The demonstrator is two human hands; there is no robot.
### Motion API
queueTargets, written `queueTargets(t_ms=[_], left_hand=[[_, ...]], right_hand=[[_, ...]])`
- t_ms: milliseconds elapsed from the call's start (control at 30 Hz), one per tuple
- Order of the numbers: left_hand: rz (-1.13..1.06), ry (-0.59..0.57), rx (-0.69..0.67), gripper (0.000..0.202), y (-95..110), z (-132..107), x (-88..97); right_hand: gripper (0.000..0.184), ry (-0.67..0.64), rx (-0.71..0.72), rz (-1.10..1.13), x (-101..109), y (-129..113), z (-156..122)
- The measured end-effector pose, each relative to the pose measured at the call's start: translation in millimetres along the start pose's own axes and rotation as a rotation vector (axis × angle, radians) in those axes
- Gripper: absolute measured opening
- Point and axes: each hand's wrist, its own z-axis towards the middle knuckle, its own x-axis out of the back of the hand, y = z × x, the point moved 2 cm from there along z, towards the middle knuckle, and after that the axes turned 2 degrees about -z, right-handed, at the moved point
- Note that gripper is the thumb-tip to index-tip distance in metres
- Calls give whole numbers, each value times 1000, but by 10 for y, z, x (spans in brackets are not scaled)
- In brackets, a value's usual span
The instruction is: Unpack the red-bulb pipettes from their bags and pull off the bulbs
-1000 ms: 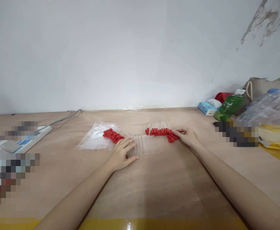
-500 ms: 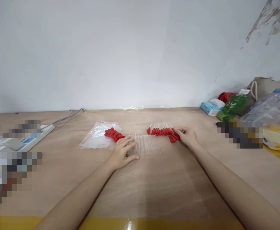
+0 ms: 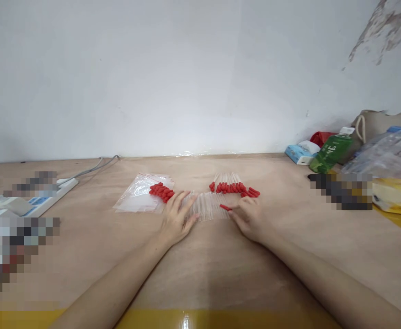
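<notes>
My right hand (image 3: 250, 215) pinches a red rubber dropper bulb (image 3: 225, 207) between its fingertips, over the right end of a row of clear dropper tubes (image 3: 207, 208). My left hand (image 3: 178, 219) lies on the left end of that row with its fingers spread. Just beyond its fingers is a heap of red dropper bulbs (image 3: 161, 192), partly over clear plastic bags (image 3: 133, 196). Behind the row, several tubes (image 3: 228, 178) lie side by side with red bulbs (image 3: 232, 187) on their near ends. A few loose red bulbs (image 3: 251, 192) sit just past my right hand.
On the left stands a white power strip (image 3: 54, 194) with a grey cable (image 3: 90, 170). To the right are a blue tissue pack (image 3: 298, 154), a green bottle (image 3: 332, 153), a cloth bag (image 3: 378, 121) and plastic bags (image 3: 392, 155). A wall (image 3: 186, 82) closes off the back.
My right hand has moved left and nearer, from the loose bulbs to the clear tubes, with one red bulb in it. My left hand has stayed nearly in place.
</notes>
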Motion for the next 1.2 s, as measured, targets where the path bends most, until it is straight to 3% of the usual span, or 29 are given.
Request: queueTargets(t_ms=[100, 233, 367, 500, 833, 1000, 1100, 1200], left_hand=[[32, -49, -109, 31, 127, 4, -45], [42, -75, -154, 13, 210, 10, -113], [34, -77, -152, 11, 216, 16, -139], [5, -110, -151, 13, 212, 15, -111], [-46, -122, -134, 14, 181, -10, -62], [-86, -20, 16, 14, -19, -98, -39], [-135, 0, 79, 25, -66, -105, -92], [-87, 6, 127, 36, -77, -57, -161]], right_hand=[[11, -16, 131, -41, -65, -135, -108], [13, -21, 157, -56, -72, -188, -87], [21, 16, 194, -156, -114, -212, -35], [12, 63, 253, -203, -156, -220, -42], [15, 10, 251, -208, -92, -176, -78], [9, 184, 53, -115, 142, 151, -113], [16, 291, -74, 58, 223, 299, -71], [23, 337, -265, 70, 260, 473, 34]])
